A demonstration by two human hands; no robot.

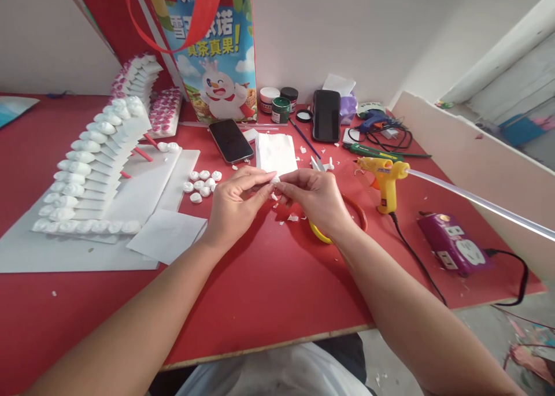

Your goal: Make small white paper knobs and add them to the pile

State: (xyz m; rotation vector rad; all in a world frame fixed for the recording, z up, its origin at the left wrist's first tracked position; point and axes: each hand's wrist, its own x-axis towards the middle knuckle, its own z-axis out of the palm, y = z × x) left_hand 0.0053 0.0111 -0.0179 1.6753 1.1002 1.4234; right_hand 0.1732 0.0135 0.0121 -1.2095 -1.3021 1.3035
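Note:
Between the fingertips of both hands is a small white paper rosette (275, 180), mostly covered by the fingers. My left hand (238, 202) pinches it from one side, and my right hand (314, 199) pinches it from the other. Left of my left hand lies a cluster of several finished white rosettes (202, 185) on the red table. A stack of white paper (275, 152) sits just beyond my fingers. Scissors (318, 165) with orange and yellow handles lie partly beneath my right hand. White paper scraps (293, 217) are scattered around.
At left stands a stepped white structure (97, 170) edged with rosettes, on foam sheets (78, 260). A yellow glue gun (384, 176) and purple power strip (453, 243) occupy the right. Two phones (230, 141), paint jars (280, 110) and a printed bag (217, 66) are at the back.

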